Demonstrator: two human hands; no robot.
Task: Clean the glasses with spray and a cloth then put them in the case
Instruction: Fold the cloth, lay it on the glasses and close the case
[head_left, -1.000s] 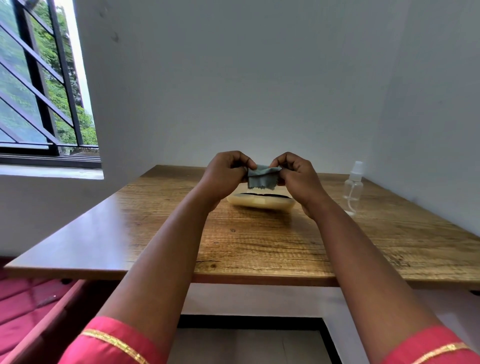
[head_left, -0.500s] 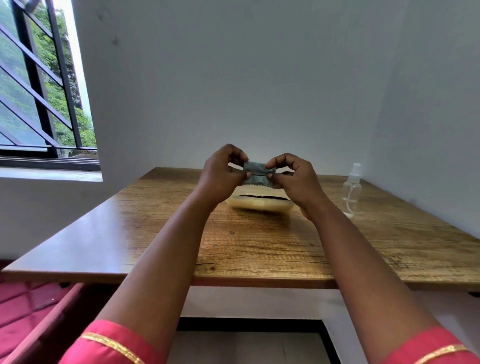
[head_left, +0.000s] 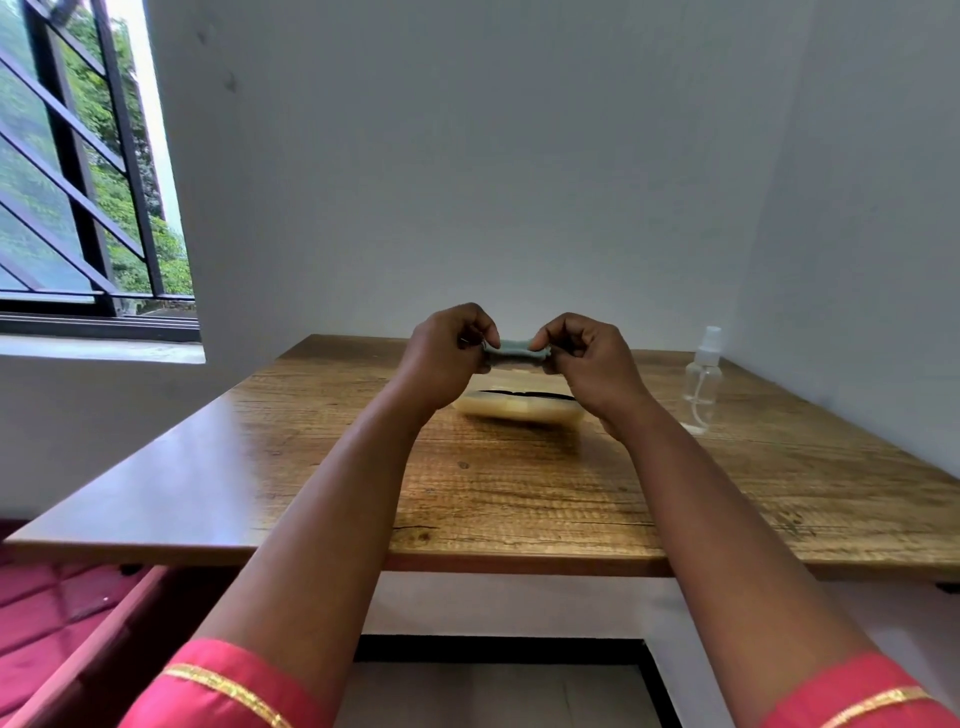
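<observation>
A small grey-green cloth is stretched between my two hands above the table. My left hand pinches its left end, and my right hand pinches its right end. A thin metal glint shows at my left fingers; I cannot tell whether it is the glasses. Below and behind the hands a cream glasses case lies open on the wooden table, with a dark strip inside it. A clear spray bottle with a white nozzle stands upright at the right, apart from both hands.
The table sits in a corner, with white walls behind it and to its right. A barred window is at the left. A red cushioned seat lies below the table's left front corner.
The cloth hung loosely folded between my hands; now it is pulled into a flat narrow strip. Both hands have risen slightly and moved a little apart.
</observation>
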